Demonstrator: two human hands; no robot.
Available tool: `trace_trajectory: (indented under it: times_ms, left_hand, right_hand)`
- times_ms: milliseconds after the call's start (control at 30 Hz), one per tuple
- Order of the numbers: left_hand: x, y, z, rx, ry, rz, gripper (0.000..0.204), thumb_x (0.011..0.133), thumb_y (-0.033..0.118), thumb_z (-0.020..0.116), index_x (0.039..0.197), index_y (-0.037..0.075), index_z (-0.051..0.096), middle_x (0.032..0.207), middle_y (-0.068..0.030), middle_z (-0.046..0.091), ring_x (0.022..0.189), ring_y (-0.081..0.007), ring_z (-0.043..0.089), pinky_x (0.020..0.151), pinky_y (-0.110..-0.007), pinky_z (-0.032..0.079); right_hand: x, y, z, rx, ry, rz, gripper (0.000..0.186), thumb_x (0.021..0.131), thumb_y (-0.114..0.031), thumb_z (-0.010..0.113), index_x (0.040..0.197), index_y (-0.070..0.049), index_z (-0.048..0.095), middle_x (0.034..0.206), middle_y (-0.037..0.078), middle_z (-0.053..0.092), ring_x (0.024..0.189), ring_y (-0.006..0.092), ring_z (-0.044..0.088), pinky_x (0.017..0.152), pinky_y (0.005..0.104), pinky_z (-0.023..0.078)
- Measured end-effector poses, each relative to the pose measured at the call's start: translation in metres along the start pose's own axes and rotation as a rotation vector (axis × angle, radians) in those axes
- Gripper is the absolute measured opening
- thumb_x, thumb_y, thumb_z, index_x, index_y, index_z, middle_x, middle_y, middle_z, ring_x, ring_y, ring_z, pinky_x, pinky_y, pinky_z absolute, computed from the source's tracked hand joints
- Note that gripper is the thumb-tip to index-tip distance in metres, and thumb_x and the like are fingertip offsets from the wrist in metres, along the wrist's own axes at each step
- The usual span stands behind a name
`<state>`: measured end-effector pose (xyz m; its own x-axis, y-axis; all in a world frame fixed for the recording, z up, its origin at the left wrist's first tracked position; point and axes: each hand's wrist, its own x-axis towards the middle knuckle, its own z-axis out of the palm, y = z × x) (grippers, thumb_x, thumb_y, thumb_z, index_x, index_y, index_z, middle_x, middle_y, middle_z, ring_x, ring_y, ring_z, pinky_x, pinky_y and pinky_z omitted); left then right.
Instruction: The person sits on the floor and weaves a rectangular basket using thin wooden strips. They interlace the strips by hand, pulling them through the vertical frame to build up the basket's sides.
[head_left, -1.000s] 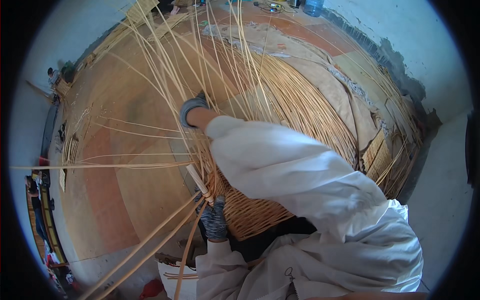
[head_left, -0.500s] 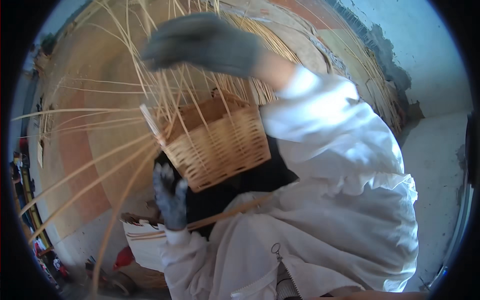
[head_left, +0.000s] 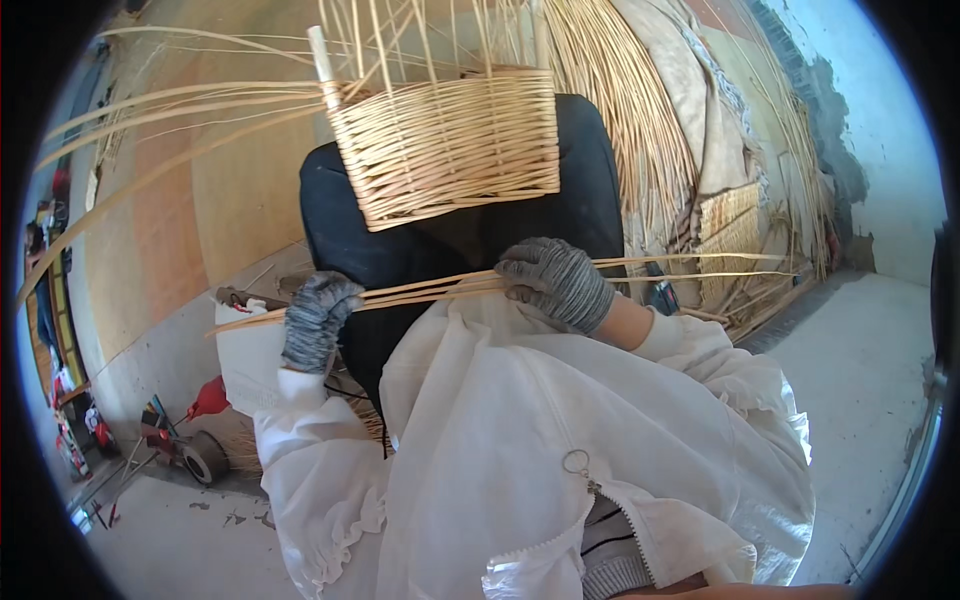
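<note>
A half-woven wicker basket [head_left: 450,145] rests on a black pad over my knees, its loose stakes fanning up and to the left. A thin bundle of long pale willow rods [head_left: 420,290] lies across my lap just below it. My left hand [head_left: 315,320], in a grey knit glove, is closed around the bundle's left part. My right hand [head_left: 555,280], gloved the same, grips the same rods further right. Both sleeves are white.
A pile of long willow rods [head_left: 640,120] and a woven panel [head_left: 725,235] lie on the floor at the right. A white bucket [head_left: 245,360] stands by my left knee. A red tool [head_left: 205,400] and a tape roll [head_left: 205,460] sit lower left.
My right hand came down from the rods high above the basket and now grips the bundle across my lap. The view tilted down; the basket sits higher in the picture.
</note>
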<state>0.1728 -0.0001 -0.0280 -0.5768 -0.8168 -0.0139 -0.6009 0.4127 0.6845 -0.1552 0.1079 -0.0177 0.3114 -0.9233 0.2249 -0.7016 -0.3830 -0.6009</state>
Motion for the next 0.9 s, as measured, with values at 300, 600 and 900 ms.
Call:
trace_trajectory:
  times_ms: [300,600,900]
  left_hand:
    - [0.069,0.113,0.006,0.354,0.221,0.426,0.031,0.067,0.011,0.068,0.098,0.015,0.063,0.080,-0.0045,0.060,0.065,-0.0200,0.057,0.059,-0.032,0.049]
    - [0.176,0.114,0.022,0.517,0.360,0.391,0.025,0.072,0.023,0.068,0.094,0.011,0.062,0.084,-0.0048,0.061,0.070,-0.0226,0.058,0.059,-0.031,0.049]
    - [0.207,0.102,0.049,0.436,0.378,-0.014,0.041,0.072,0.028,0.069,0.102,0.001,0.059,0.098,-0.0149,0.060,0.089,-0.0304,0.056,0.083,-0.037,0.042]
  right_hand:
    - [0.028,0.058,-0.095,1.454,0.395,0.049,0.028,0.089,-0.027,0.050,0.097,0.000,0.054,0.086,0.019,0.061,0.082,0.0269,0.060,0.071,0.0336,0.051]
    - [0.066,0.101,-0.128,1.534,0.468,0.420,0.014,0.082,-0.017,0.058,0.085,-0.003,0.057,0.093,0.016,0.061,0.083,0.0333,0.062,0.065,0.0400,0.055]
    - [0.112,0.136,-0.116,1.322,0.597,0.736,0.021,0.086,-0.020,0.056,0.090,0.000,0.056,0.084,0.016,0.061,0.075,0.0290,0.065,0.060,0.0334,0.056]
